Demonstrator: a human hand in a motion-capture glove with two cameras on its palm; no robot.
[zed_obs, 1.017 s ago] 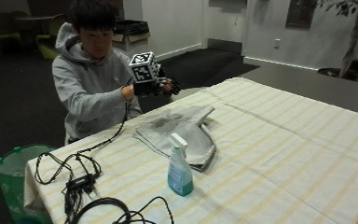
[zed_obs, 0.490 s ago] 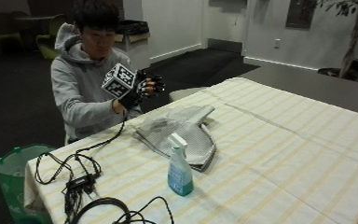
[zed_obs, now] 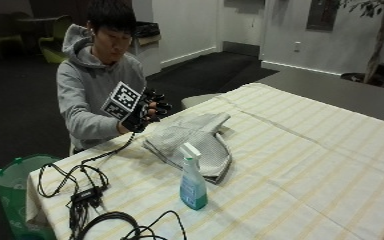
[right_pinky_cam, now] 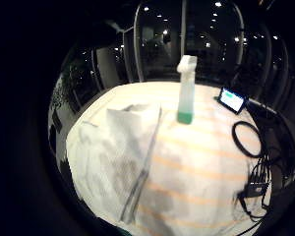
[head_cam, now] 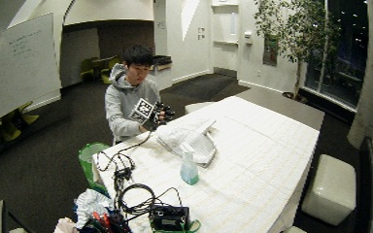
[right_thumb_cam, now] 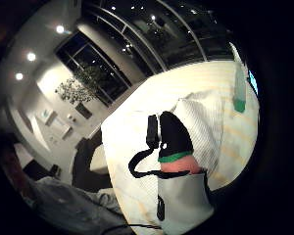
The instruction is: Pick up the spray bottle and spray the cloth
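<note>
Gloved right hand (zed_obs: 145, 111) hovering above table (zed_obs: 325, 165) edge beside cloth (zed_obs: 195, 142), fingers curled, grasping nothing; bare hand hidden. Spray bottle (zed_obs: 192, 177) standing just past cloth.

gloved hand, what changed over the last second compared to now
The black-gloved right hand has stayed raised at the person's chest, off the table; it turned a little at the wrist and took hold of nothing. The clear plastic spray bottle with blue-green liquid stands untouched where it was on the yellow-striped tablecloth, and the grey folded cloth lies beside it as before.
</note>
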